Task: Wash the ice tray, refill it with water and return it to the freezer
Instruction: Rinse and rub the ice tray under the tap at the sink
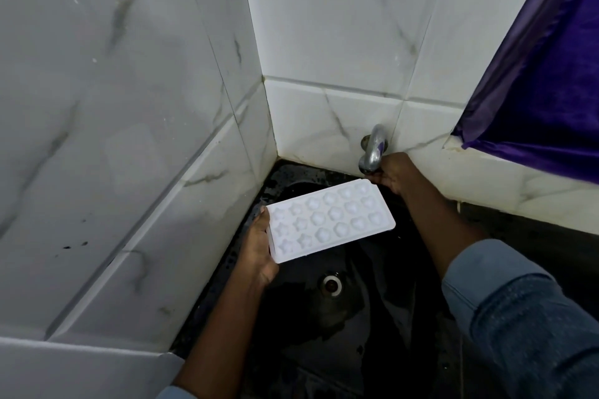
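A white ice tray (330, 220) with star and round moulds hangs level over a dark sink (372, 301). My left hand (257, 249) grips its near short end, thumb on the rim. The tray's far end lies just below a metal tap (372, 149) that sticks out of the tiled wall. My right hand (393, 173) reaches to the tap and its fingers curl round the tap's lower part; the fingertips are hidden behind the tray corner. No water stream is visible.
White marble-look tiled walls (129, 107) close in the sink on the left and behind. A drain (331, 283) sits in the basin below the tray. A purple curtain (544, 91) hangs at the upper right above a dark counter (518, 227).
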Available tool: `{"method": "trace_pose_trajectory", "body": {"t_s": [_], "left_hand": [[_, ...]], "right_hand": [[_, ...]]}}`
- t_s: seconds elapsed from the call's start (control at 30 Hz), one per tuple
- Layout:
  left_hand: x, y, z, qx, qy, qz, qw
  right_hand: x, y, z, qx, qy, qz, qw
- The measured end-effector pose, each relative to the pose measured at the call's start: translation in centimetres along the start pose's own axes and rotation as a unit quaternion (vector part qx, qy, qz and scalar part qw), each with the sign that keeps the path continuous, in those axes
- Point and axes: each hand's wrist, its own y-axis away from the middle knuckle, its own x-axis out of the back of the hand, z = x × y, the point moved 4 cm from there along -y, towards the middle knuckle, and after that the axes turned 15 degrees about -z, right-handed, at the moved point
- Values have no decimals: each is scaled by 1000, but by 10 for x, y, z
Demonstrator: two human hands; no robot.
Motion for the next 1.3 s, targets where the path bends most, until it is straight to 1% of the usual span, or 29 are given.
{"method": "trace_pose_trajectory", "body": {"t_s": [0.1,0.17,0.3,0.5,0.67,0.8,0.87,0.97,1.03,1.1,1.17,1.2,1.27,1.3], "left_hand": [[4,-8,-7,10,18,-4,1000],[7,-10,-8,6,17,-5,1000],[5,-17,-9,3,6,-16,1000],[14,-18,-12,8,3,-9,1000],[14,-18,-13,9,0,-19,1000],[14,-18,-14,9,-14,-10,1000],[14,-17,-14,10,-20,-10,1000],[18,-19,-18,13,-23,-8,1000],[22,-21,-21,16,-22,1,1000],[25,-25,-24,19,-14,9,1000],[21,-27,-25,18,-14,10,1000],[17,-28,-26,21,-14,11,1000],[8,-31,-31,28,-7,2,1000],[6,-32,-33,30,-7,1,1000]], "right_hand": [[-2,-1,-1,-9,25,21,999],[-8,1,-4,-4,61,27,998],[0,-3,-5,-6,95,44,994],[-4,7,-12,1,130,52,990],[-7,14,-16,-5,137,57,989],[-8,25,-18,18,175,74,982],[-7,23,-16,16,151,65,986],[-1,22,-8,7,35,26,999],[1,38,-7,9,11,18,1000],[5,60,1,12,43,5,999],[13,77,16,32,110,14,993],[17,85,24,55,167,26,984],[20,102,35,98,289,43,951],[19,110,40,113,326,45,937]]}}
